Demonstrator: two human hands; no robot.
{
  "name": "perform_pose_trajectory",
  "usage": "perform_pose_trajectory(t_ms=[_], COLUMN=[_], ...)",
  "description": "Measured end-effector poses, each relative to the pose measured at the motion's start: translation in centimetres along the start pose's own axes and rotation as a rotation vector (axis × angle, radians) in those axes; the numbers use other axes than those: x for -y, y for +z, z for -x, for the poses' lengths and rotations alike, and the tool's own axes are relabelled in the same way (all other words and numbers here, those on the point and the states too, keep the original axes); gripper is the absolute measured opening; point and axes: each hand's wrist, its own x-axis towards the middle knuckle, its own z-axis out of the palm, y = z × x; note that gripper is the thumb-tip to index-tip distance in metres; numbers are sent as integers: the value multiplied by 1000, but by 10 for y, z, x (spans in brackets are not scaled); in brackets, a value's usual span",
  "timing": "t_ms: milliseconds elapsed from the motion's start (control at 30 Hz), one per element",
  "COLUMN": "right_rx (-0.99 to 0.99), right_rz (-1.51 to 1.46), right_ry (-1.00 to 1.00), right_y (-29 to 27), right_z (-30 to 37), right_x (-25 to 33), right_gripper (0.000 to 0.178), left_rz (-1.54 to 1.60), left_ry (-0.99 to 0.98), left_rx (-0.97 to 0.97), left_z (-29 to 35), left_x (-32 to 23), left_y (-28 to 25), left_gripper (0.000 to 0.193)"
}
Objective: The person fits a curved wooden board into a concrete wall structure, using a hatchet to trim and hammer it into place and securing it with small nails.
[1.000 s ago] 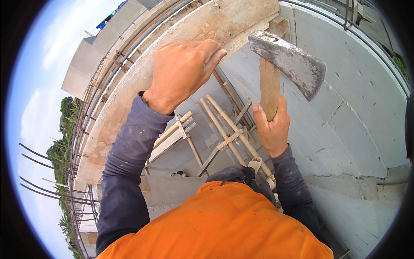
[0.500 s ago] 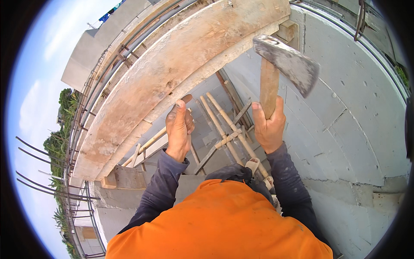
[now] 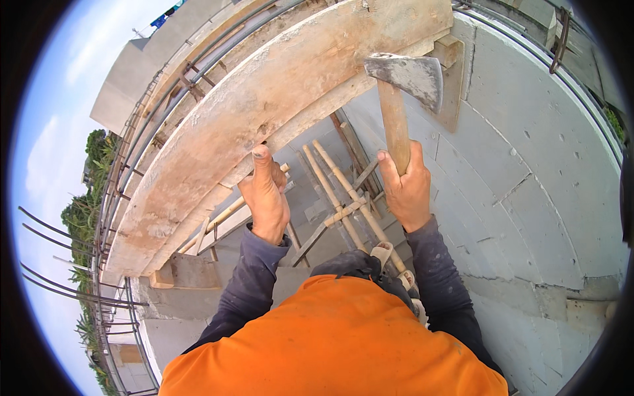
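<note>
My right hand (image 3: 407,191) is wrapped round the wooden handle of a hatchet (image 3: 394,125). The hatchet is held upright, its worn grey head in front of the curved formwork board (image 3: 264,122) near that board's right end. My left hand (image 3: 266,198) is at the lower edge of this long, stained board, thumb pointing up and fingers curled in. Whatever the left fingers hold is hidden behind the hand.
Below stand crossed bamboo poles (image 3: 340,191) and wooden props. A grey block wall (image 3: 522,191) rises on the right. Steel rebar (image 3: 72,290) juts out at the left, and more bars run along the board's far side. A short wood block (image 3: 188,272) supports the board's left end.
The hatchet has moved left and its head has turned more level, closer to the board. My left hand has shifted slightly left; the brown piece above its fingers no longer shows.
</note>
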Motion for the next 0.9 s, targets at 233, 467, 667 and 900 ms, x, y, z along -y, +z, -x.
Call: perform_pose_trajectory(t_ms=[233, 467, 667, 900], right_rx=[-166, 119, -232, -52], right_rz=[-298, 118, -269, 3], right_ry=[-255, 98, -280, -28], right_y=[-16, 4, -12, 22], right_z=[-2, -7, 0, 6], right_x=[35, 5, 22, -10], right_gripper=[39, 34, 42, 43], left_rz=[5, 28, 23, 32], left_ry=[22, 13, 0, 20], left_rx=[-37, -26, -45, -14], left_z=[3, 4, 4, 2], left_x=[2, -1, 0, 0], left_y=[-1, 7, 2, 5], left_gripper=[67, 66, 66, 65])
